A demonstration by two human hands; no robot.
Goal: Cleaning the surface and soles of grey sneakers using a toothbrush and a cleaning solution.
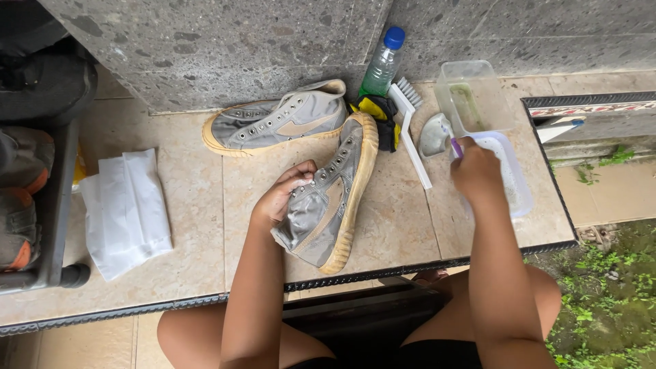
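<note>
My left hand [283, 193] grips the ankle opening of a grey high-top sneaker [331, 205] that lies on its side on the beige tiled ledge [396, 225], its tan sole facing right. A second grey sneaker [273, 123] lies behind it against the stone wall. My right hand [476, 171] is closed on a small purple-handled brush [456, 146], holding it over a shallow clear tub [516, 184] of soapy water. A small grey dish [433, 134] sits just left of the brush tip.
A white scrub brush [410, 130], a yellow-and-black cloth [379, 113], a blue-capped plastic bottle [381, 65] and a tall clear container [470, 96] stand near the wall. White cloth [126, 212] lies at left beside a dark rack [48, 205]. Grass [608, 301] lies below right.
</note>
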